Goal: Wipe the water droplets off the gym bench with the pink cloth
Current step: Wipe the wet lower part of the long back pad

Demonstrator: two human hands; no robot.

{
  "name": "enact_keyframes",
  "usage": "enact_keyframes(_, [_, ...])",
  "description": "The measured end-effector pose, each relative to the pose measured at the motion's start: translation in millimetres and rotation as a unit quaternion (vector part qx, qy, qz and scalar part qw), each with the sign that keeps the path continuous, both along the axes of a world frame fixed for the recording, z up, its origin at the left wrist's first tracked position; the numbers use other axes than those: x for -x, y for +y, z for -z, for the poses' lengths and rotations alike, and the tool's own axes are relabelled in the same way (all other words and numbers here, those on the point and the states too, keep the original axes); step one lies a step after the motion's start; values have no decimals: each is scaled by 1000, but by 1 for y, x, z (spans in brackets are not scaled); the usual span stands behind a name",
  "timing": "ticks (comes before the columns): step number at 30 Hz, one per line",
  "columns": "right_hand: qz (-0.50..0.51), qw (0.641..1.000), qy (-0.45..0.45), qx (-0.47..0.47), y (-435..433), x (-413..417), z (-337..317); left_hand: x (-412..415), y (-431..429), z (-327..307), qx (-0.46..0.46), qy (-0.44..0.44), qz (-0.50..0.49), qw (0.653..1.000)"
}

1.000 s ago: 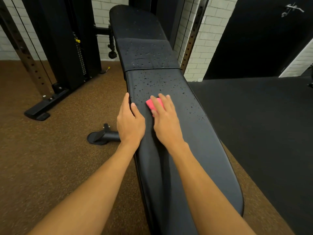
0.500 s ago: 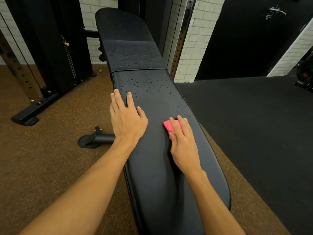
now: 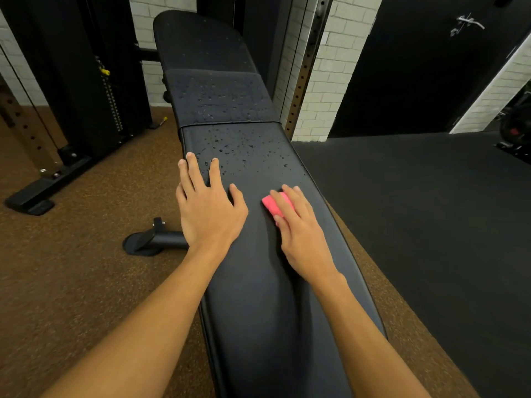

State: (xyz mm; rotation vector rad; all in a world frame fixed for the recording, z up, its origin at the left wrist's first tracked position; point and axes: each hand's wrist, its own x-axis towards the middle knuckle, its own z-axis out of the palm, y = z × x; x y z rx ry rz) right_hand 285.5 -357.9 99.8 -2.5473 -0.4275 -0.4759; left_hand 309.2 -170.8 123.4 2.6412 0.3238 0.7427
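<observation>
Right hand (image 3: 301, 234) lies flat, fingers pinning the small, soft pink cloth (image 3: 274, 205) to the slick bench (image 3: 258, 297); left hand (image 3: 209, 211) is splayed flat, bracing near the droplets (image 3: 230, 147).

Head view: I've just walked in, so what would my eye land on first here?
The pink cloth stands out brightest, pressed under the flat fingers of the right hand near the right edge of the long black bench. The left hand rests flat on the bench's left side. Just beyond both hands, water droplets bead across the pad.
</observation>
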Motion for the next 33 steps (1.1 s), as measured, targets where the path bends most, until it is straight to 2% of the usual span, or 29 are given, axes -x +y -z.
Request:
enact_keyframes(2, [13, 1000, -3, -2, -16, 7, 6, 0, 0, 0, 0, -2, -2, 1000])
enact_keyframes(7, [123, 989, 19, -80, -6, -25, -7, 1, -1, 0, -1, 0, -3, 1000])
enact_keyframes(10, [95, 993, 15, -68, 14, -38, -14, 1, -1, 0, -1, -4, -3, 1000])
enact_keyframes(15, [-37, 999, 5, -4, -5, -6, -6, 1, 0, 1, 0, -5, -2, 1000])
enact_keyframes(18, [10, 1000, -1, -18, -26, -9, -3, 2, -1, 0, 1, -3, -2, 1000])
enact_keyframes(22, [100, 993, 21, -63, -5, -39, -17, 1, -1, 0, 2, -2, -3, 1000])
enact_keyframes(25, [82, 995, 14, -60, 17, -52, -25, 1, -1, 1, 1, -6, -5, 1000])
enact_keyframes(29, [-20, 1000, -8, -10, 11, -27, -14, 1, 0, 3, -3, -7, -5, 1000])
enact_keyframes(31, [-18, 1000, -7, -1, -6, -17, -8, 2, -1, 2, -1, -5, -5, 1000])
enact_keyframes(33, [32, 999, -12, -24, -16, -22, -7, 1, -1, 1, 0, -5, -4, 1000])
